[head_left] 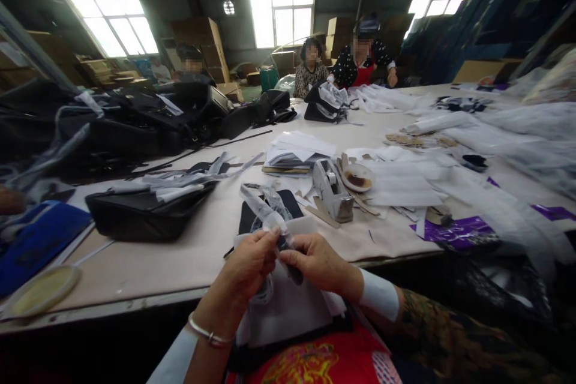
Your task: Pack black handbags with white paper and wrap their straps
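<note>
My left hand (pixel 254 261) pinches a strap wrapped in whitish, see-through material (pixel 265 207) at the table's front edge. Close beside it, my right hand (pixel 321 261) has its thumb and fingers closed on the same wrapped strap, where a dark part shows. Behind my hands lies a flat black piece (pixel 290 201), partly covered by the wrapping. Below them a white sheet (pixel 288 312) hangs over my lap, above a red apron (pixel 310 363). My fingers hide the exact spot they grip.
A grey tape dispenser (pixel 333 189) stands beyond my right hand, near a round dish (pixel 357 177) and a paper stack (pixel 297 153). Black bags (pixel 148 213) lie at left, purple packets (pixel 459 233) at right. Two people (pixel 364 60) work across the table; a hand (pixel 11 201) shows at far left.
</note>
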A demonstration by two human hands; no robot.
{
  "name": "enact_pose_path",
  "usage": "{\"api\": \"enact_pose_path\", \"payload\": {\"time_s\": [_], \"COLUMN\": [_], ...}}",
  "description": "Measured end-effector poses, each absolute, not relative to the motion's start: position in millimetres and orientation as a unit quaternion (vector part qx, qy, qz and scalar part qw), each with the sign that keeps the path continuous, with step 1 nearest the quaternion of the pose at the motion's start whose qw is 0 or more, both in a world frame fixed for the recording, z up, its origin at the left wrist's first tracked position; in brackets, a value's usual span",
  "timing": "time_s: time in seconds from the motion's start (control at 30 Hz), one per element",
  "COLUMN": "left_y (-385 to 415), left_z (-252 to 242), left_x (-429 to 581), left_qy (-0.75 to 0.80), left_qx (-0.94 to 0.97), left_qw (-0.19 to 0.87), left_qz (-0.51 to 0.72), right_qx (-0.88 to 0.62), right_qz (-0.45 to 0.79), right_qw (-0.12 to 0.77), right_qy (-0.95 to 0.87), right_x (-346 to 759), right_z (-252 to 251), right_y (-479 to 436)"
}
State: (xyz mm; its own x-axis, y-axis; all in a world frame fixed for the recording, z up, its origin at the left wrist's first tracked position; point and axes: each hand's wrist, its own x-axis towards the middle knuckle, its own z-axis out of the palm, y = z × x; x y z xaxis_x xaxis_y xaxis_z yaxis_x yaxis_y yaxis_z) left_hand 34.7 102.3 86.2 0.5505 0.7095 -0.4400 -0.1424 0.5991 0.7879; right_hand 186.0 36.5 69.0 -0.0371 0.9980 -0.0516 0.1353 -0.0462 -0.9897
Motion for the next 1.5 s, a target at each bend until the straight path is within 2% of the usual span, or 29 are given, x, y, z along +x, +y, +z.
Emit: {"api": "enact_pose_path", "payload": {"time_s": [0.1, 0.17, 0.2, 0.27, 0.37, 0.47, 0.53, 0.63, 0.73, 0.87, 0.97, 1.03, 1.2, 1.33, 1.5], "left_y": [106, 107, 106, 100, 86, 72, 68, 67, 69, 72, 76, 79, 82, 79, 70], "left_z": [90, 93, 94, 92, 84, 77, 76, 78, 81, 77, 72, 71, 68, 62, 58], "left_x": [29, 26, 25, 25, 28, 30, 28, 20, 11, 5, 6, 7, 6, 3, 5], "left_qy": [0.418, 0.441, 0.452, 0.462, 0.431, 0.399, 0.399, 0.410, 0.412, 0.422, 0.444, 0.442, 0.429, 0.450, 0.435], "left_qx": [0.398, 0.429, 0.447, 0.485, 0.545, 0.564, 0.532, 0.507, 0.567, 0.633, 0.619, 0.594, 0.481, 0.422, 0.367], "left_qw": [0.769, 0.725, 0.696, 0.638, 0.604, 0.615, 0.634, 0.650, 0.621, 0.567, 0.584, 0.618, 0.730, 0.768, 0.803], "left_qz": [0.276, 0.311, 0.334, 0.380, 0.391, 0.380, 0.394, 0.390, 0.350, 0.316, 0.282, 0.264, 0.228, 0.174, 0.174], "right_qx": [-0.571, -0.584, -0.587, -0.579, -0.491, -0.437, -0.465, -0.556, -0.610, -0.608, -0.571, -0.529, -0.480, -0.454, -0.418], "right_qz": [0.370, 0.290, 0.294, 0.421, 0.674, 0.721, 0.679, 0.563, 0.414, 0.194, 0.050, -0.015, -0.070, -0.069, 0.005], "right_qw": [0.431, 0.475, 0.496, 0.499, 0.448, 0.489, 0.515, 0.489, 0.418, 0.303, 0.232, 0.222, 0.270, 0.289, 0.345], "right_qy": [-0.593, -0.591, -0.568, -0.489, -0.322, -0.223, -0.239, -0.366, -0.531, -0.708, -0.786, -0.819, -0.832, -0.840, -0.840], "right_x": [196, 203, 204, 202, 190, 180, 178, 181, 185, 186, 186, 187, 190, 190, 195], "right_z": [67, 69, 71, 74, 77, 75, 71, 67, 64, 61, 56, 52, 49, 48, 46], "right_y": [34, 31, 30, 28, 27, 31, 35, 40, 41, 37, 33, 32, 31, 32, 36]}}
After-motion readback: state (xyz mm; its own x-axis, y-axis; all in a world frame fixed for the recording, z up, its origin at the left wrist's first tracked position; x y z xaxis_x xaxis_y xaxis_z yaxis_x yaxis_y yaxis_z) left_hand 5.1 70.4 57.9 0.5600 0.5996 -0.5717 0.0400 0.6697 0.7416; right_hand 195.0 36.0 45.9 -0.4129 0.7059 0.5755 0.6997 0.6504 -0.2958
